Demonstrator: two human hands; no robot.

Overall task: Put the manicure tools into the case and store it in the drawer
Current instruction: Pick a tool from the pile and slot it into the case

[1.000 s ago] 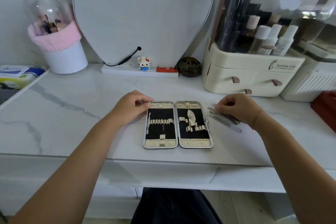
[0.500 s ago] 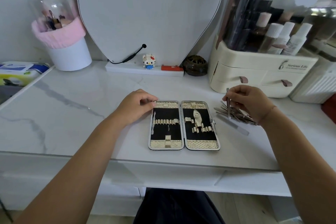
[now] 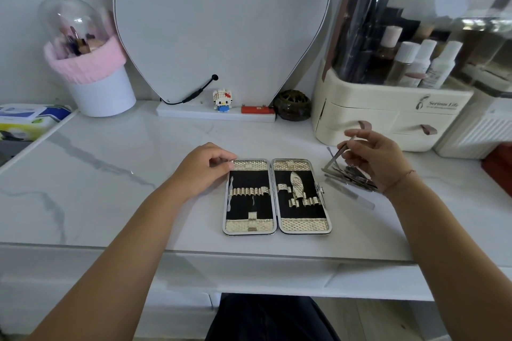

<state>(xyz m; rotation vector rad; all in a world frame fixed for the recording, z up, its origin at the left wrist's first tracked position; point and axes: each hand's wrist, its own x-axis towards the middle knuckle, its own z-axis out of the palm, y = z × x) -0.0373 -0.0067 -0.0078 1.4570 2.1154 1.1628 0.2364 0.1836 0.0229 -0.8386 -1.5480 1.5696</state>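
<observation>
An open manicure case (image 3: 277, 225) with black lining and gold loops lies flat near the front edge of the marble tabletop. One thin tool sits in its left half. My left hand (image 3: 203, 167) pinches the case's top-left corner. To the right of the case lies a pile of metal manicure tools (image 3: 350, 177) with a long nail file (image 3: 350, 195) beside it. My right hand (image 3: 374, 158) hovers over the pile and holds a thin metal tool (image 3: 336, 155), tilted, its tip pointing down toward the pile.
A cream cosmetic organizer (image 3: 388, 108) with small drawers stands at the back right. At the back stand a mirror (image 3: 221, 22), a small figurine (image 3: 222, 99), a dark round jar (image 3: 292, 105) and a brush holder (image 3: 91, 72). A tissue pack (image 3: 25, 119) is on the left.
My right hand has lifted a thin metal tool out of the pile and raised it. My left hand has stayed on the case's corner.
</observation>
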